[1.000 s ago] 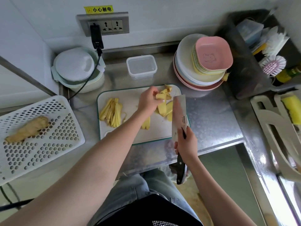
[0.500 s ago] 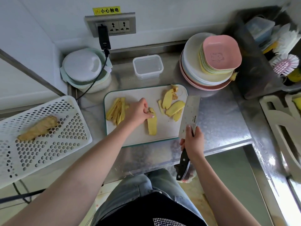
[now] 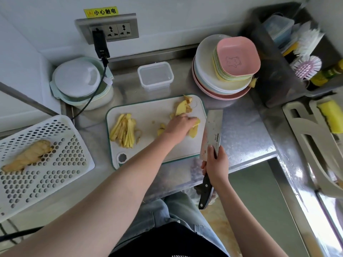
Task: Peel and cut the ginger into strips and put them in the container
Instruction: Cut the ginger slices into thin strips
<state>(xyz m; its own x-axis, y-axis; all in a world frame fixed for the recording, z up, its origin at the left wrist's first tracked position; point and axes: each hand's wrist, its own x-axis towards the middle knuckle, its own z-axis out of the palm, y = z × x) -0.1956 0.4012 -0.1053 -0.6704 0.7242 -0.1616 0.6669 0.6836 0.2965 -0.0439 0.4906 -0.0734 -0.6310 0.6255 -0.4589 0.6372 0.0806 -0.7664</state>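
A white cutting board (image 3: pixel 148 110) lies on the steel counter. A pile of cut ginger strips (image 3: pixel 123 129) sits on its left part. Several peeled ginger slices (image 3: pixel 181 108) lie on its right part. My left hand (image 3: pixel 179 127) reaches over the right-hand slices, its fingers curled onto a slice (image 3: pixel 194 129). My right hand (image 3: pixel 216 165) grips the black handle of a cleaver (image 3: pixel 212 130), whose blade is held just right of the board. A clear plastic container (image 3: pixel 155 75) stands open behind the board with nothing in it.
A white perforated basket (image 3: pixel 55 164) at the left holds an unpeeled ginger root (image 3: pixel 27 154). Stacked plates and bowls (image 3: pixel 224 71) stand at the back right, a lidded pot (image 3: pixel 79 80) and plugged cable at the back left. A dark bin with brushes (image 3: pixel 297 52) fills the right.
My left hand moved from a slice at the board's middle to the slices at its right. The cleaver stays beside the board in my right hand. The camera shifted slightly.
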